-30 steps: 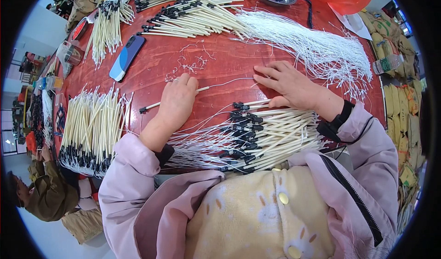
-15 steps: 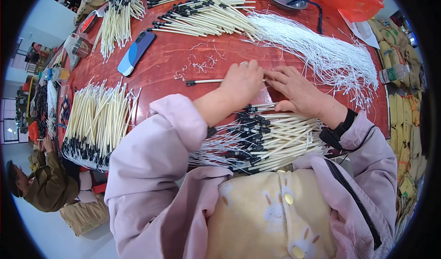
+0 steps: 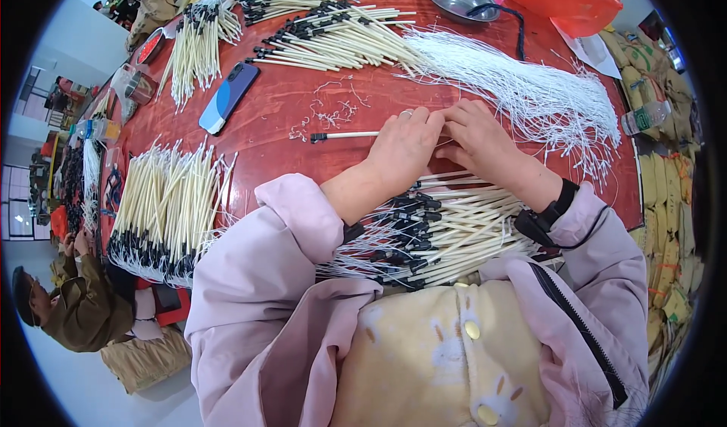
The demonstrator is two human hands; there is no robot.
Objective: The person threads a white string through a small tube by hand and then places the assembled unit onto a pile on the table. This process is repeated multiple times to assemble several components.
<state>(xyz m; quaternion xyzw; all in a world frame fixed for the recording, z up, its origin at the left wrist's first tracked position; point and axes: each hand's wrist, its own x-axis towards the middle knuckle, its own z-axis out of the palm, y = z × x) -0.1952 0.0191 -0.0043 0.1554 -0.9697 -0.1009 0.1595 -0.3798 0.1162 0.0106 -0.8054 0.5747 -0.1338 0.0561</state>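
Observation:
A thin cream rod with a black cap lies level above the red table, its capped end pointing left. My left hand is closed around it and hides its middle. At the other end, the fingers of my right hand are bent together and meet my left fingertips; what they pinch is hidden. Just below my hands spreads a pile of similar capped rods, with white cords trailing left from the black caps. Beyond my right hand lies a long bundle of white cords.
Small white scraps and a blue phone lie ahead. More capped rods are heaped at left and at the back. A metal bowl and red plastic bag stand far right. Another person sits at left.
My right hand has lifted away from the rod pile, its fingers curling in against my left hand. The held rod stays nearly in place, and the view has shifted slightly.

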